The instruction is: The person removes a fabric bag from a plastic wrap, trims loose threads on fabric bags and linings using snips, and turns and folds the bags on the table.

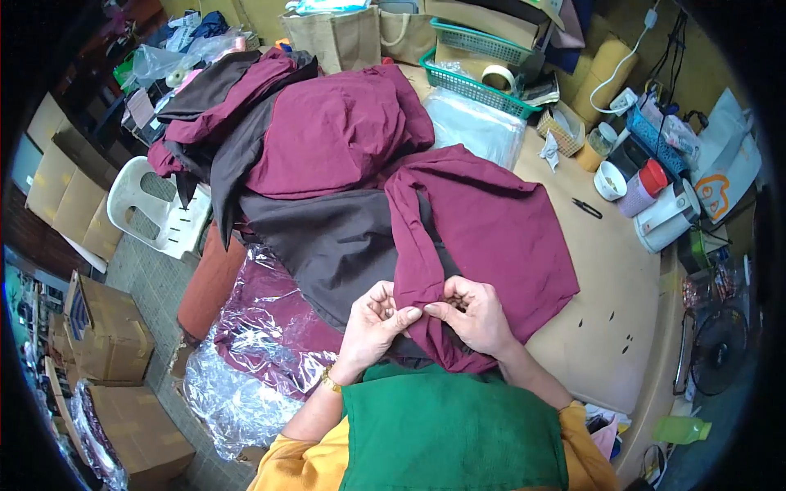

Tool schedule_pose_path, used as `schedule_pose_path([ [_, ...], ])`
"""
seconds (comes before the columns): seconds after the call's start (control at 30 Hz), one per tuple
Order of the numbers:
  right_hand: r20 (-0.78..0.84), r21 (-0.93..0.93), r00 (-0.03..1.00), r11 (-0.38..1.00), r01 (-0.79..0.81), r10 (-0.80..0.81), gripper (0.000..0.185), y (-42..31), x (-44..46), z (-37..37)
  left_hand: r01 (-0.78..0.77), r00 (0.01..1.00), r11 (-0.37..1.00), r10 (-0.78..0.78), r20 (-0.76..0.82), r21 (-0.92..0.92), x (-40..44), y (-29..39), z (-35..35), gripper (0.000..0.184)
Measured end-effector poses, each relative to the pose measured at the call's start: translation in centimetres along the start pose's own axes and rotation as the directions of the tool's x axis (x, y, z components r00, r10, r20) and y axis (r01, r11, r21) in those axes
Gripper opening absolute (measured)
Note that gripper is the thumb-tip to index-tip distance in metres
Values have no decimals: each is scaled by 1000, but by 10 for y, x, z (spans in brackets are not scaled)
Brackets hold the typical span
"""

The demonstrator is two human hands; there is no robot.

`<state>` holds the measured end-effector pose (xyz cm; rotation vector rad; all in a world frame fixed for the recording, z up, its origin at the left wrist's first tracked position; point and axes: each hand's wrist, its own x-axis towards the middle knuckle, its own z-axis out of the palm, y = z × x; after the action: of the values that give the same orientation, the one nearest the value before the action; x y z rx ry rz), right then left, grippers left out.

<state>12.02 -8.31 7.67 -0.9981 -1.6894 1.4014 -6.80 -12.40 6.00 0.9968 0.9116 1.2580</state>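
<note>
A maroon garment (pixel 503 237) with a dark inner side lies over the near part of the table, its kind not plain from the folds. My left hand (pixel 378 321) pinches a fold of it between thumb and fingers. Close beside, my right hand (pixel 473 315) pinches the same fold, the two thumb tips almost meeting. Whatever small detail sits under the thumbs is hidden. Beyond, more maroon and dark cloth (pixel 332 135) is heaped up, with a dark grey panel (pixel 336 245) spread to the left of my hands.
Maroon cloth in clear plastic (pixel 270 327) is at the left below the table. A white plastic chair (pixel 155 209) and cardboard boxes (pixel 110 331) stand farther left. Thread snips (pixel 587 209) lie on the tabletop (pixel 606 278). Green baskets (pixel 475 82) stand at the back.
</note>
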Motion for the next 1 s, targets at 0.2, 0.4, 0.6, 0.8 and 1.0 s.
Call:
schedule_pose_path([
  [0.2, 10, 196, 1000, 981, -17, 15, 20, 7, -12, -4, 125, 986, 923, -157, -61, -364, 6, -5, 11, 25],
  [0.4, -67, 394, 995, 918, -44, 77, 10, 3, -15, 4, 111, 994, 965, -112, 10, -236, 5, -1, 12, 21],
  [0.6, -44, 310, 996, 949, -54, 71, 19, 6, -18, 3, -131, 954, 973, 175, -242, 189, -5, -8, 15, 53],
  [0.8, 15, 514, 996, 853, -84, 88, 17, 15, -17, -5, -173, 941, 982, 188, -282, 78, -11, -8, 7, 17],
  [1.0, 114, 508, 979, 837, -203, 168, 17, 3, -14, -14, -96, 985, 994, 88, -151, -46, -12, -10, 2, 10],
])
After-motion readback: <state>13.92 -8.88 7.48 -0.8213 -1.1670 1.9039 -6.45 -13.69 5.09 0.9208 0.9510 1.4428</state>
